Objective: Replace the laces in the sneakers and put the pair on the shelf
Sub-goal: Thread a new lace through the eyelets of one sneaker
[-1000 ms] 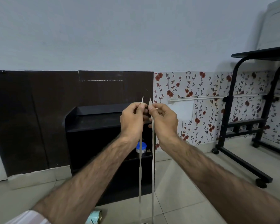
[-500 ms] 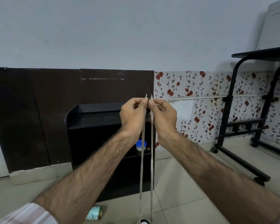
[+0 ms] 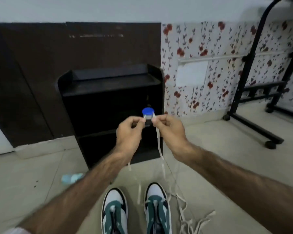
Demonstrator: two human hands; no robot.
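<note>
Lace (image 3: pixel 158 142) hanging vertically from hands (image 3: pixel 149 127)

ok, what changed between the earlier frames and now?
Both hands dropped from in front of the shelf's top to its lower part, and the view tilted down, bringing the two sneakers into sight. The left hand and right hand still pinch the lace ends. The shelf and blue-lidded jar haven't moved.
</note>
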